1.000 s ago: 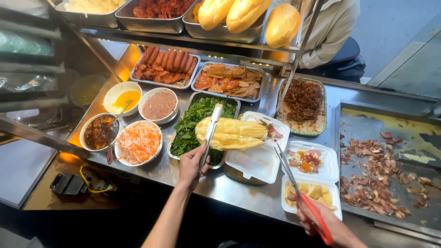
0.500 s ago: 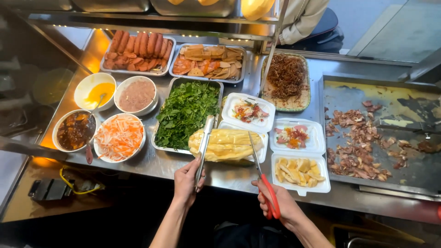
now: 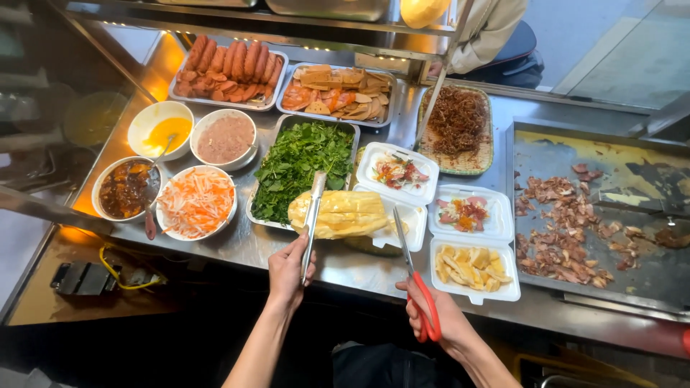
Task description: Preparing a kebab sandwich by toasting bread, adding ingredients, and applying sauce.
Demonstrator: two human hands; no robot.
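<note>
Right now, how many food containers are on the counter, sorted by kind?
Round bowls: 4 (yellow sauce, pink paste, dark sauce, shredded carrot)
Metal trays: 3 (sausages, sliced meats, greens)
White foam boxes: 4
Woven basket: 1
Total: 12

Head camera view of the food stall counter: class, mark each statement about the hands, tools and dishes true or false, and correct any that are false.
1. The left hand holds metal tongs that reach over the yellow omelette. True.
2. The right hand holds a knife. False: it holds red-handled scissors.
3. The tray of green herbs lies to the right of the griddle. False: it lies left of the griddle.
4. The bowl of shredded carrot and white radish sits beside the bowl of dark sauce. True.
5. The sausages lie in a foam box. False: they lie in a metal tray.
</note>
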